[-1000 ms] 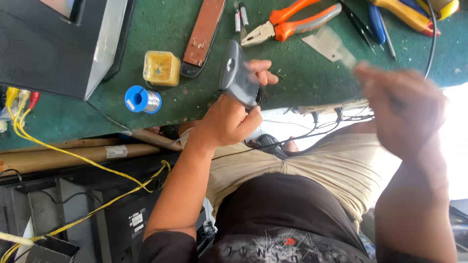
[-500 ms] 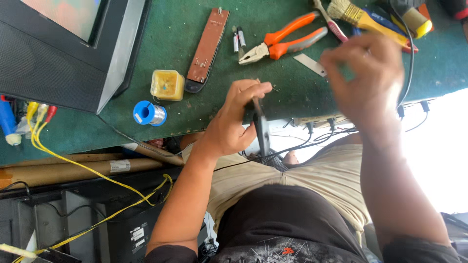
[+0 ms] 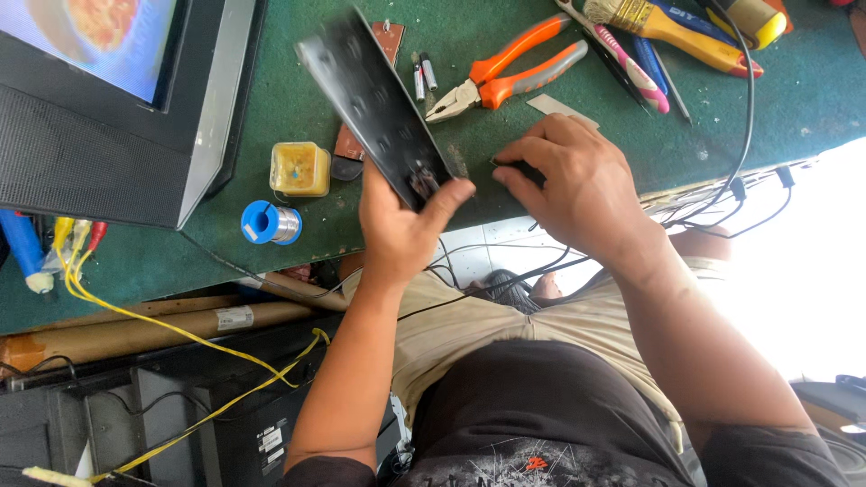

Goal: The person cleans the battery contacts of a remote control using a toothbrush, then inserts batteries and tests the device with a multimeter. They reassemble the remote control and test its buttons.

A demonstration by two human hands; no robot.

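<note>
Head view — left hand (image 3: pixel 406 225) grips black remote shell (image 3: pixel 374 108); right hand (image 3: pixel 573 185) pinches small dark part (image 3: pixel 521 171) at table edge (image 3: pixel 631 194) — pliers (image 3: pixel 505 77) crowd beyond.

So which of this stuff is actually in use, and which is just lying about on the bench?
In use:
- left hand holding the long black panel
- right hand on a small dark part at the bench edge

Lying about:
- orange pliers
- solder spool
- yellow tub
- paintbrush
- television
</note>
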